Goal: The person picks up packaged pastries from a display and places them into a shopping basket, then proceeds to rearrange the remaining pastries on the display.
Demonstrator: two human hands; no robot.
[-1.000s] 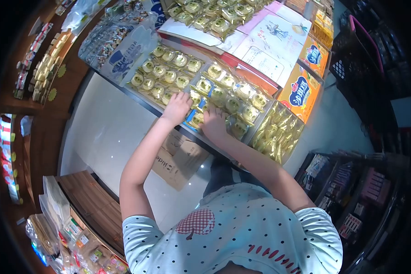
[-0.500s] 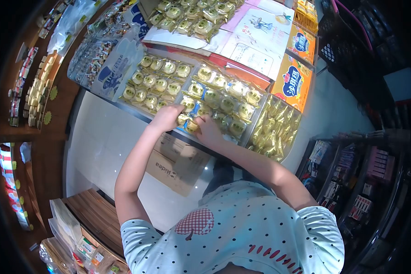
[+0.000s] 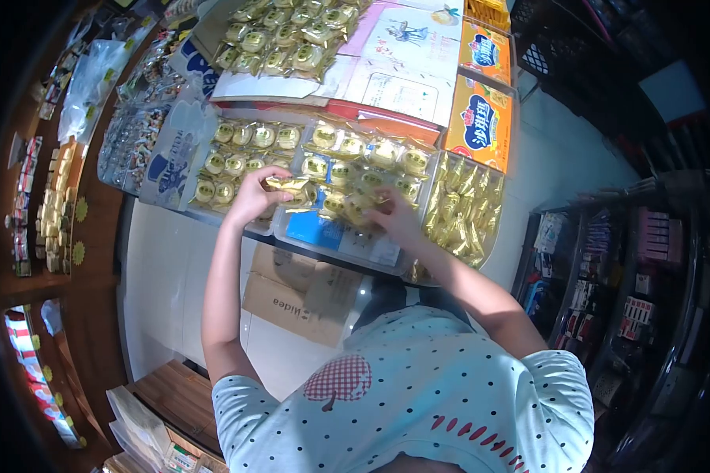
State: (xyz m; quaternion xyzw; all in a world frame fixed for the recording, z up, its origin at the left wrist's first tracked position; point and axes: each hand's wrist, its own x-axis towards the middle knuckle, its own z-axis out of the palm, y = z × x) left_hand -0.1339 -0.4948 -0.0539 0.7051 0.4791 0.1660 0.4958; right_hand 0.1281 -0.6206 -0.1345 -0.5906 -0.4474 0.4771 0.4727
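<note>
In the head view, my left hand (image 3: 252,197) pinches a gold-wrapped pastry (image 3: 296,191) at the left side of a clear plastic tray (image 3: 279,225). My right hand (image 3: 401,223), a little smeared by motion, has its fingers curled round a gold-wrapped pastry (image 3: 359,209) in the same tray. Several more round pastries in gold film stand in rows behind both hands. At the tray's near end a blue patch (image 3: 314,230) of its bottom shows. Another tray of similar pastries (image 3: 234,164) adjoins on the left.
Gold stick-shaped packets (image 3: 457,201) fill a bin on the right, below orange boxes (image 3: 481,122). Loose pastries (image 3: 288,39) lie on white cartons (image 3: 410,51) at the back. A brown cardboard box (image 3: 300,296) sits under the display; a dark shelf (image 3: 599,292) stands at right.
My hands have moved apart, the left one lifting a pastry and the right one shifting right. Pastries have left the tray's near end, baring its blue bottom. The view has shifted.
</note>
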